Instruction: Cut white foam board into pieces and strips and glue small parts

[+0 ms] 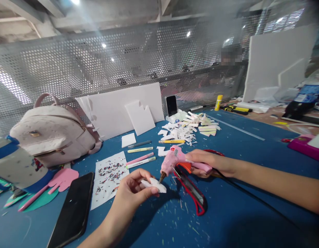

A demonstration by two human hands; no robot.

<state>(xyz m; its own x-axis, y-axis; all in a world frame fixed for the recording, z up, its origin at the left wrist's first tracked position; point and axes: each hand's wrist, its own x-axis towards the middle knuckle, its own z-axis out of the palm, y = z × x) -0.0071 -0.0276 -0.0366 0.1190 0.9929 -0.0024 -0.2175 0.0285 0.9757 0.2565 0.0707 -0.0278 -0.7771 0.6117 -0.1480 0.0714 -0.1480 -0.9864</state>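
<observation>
Between the thumb and fingers of my left hand (135,191) is a small white foam piece (159,186), held above the blue tabletop. My right hand (204,162) grips a pink hot glue gun (172,158) by its handle, with the orange trigger under the fingers. The gun's metal nozzle points down and meets the foam piece or sits just over it; I cannot tell which. A black cord runs from the handle toward the lower right. Below the gun lies a red and black utility knife (192,193).
A dark phone (73,206) and a white sheet (97,196) with glittery bits lie left. Several markers (140,150) and a pile of foam scraps (183,131) are farther back. A backpack (53,127), foam boards (118,110) and a clear ruler (237,127) surround them.
</observation>
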